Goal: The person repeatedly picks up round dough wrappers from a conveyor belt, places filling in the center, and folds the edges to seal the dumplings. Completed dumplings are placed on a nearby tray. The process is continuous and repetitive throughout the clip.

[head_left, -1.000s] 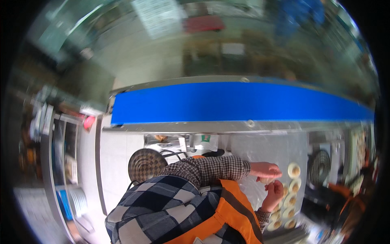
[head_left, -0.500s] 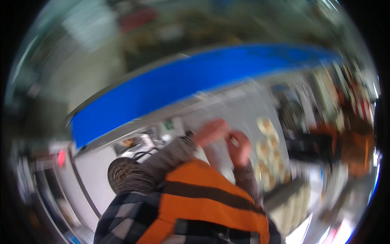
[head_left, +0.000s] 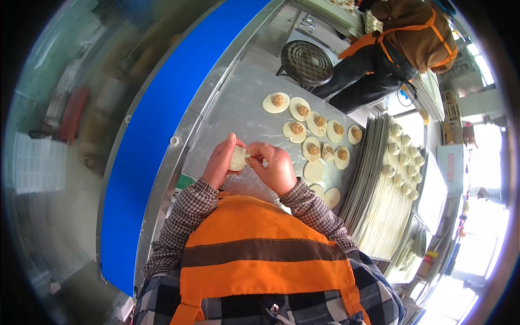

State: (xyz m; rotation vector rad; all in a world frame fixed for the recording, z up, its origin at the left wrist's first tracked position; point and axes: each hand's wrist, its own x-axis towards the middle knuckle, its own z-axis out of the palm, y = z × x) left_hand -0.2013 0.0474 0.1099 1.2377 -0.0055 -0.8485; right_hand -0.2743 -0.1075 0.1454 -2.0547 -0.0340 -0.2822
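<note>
A pale dough bun [head_left: 239,158] sits cradled in my left hand [head_left: 219,162], its fingers curled round the side. My right hand [head_left: 272,167] pinches the edge of the same bun between thumb and fingers. Both hands are above the near part of a grey metal worktable [head_left: 233,105]. To their right lie several flat dough rounds topped with brown filling [head_left: 296,129]. Closer to me are a few plain dough rounds [head_left: 313,171] with no filling on them.
Right of the rounds, a stack of trays [head_left: 374,189] carries several closed buns [head_left: 400,158] on top. A blue panel [head_left: 162,124] with a metal edge borders the table on the left. Beyond the table are a round dark stool [head_left: 306,62] and a bending person [head_left: 401,49] in an orange apron.
My view has swung to the right and sharpened from a blur. My hands have come together round the bun, which the earlier blur did not show clearly.
</note>
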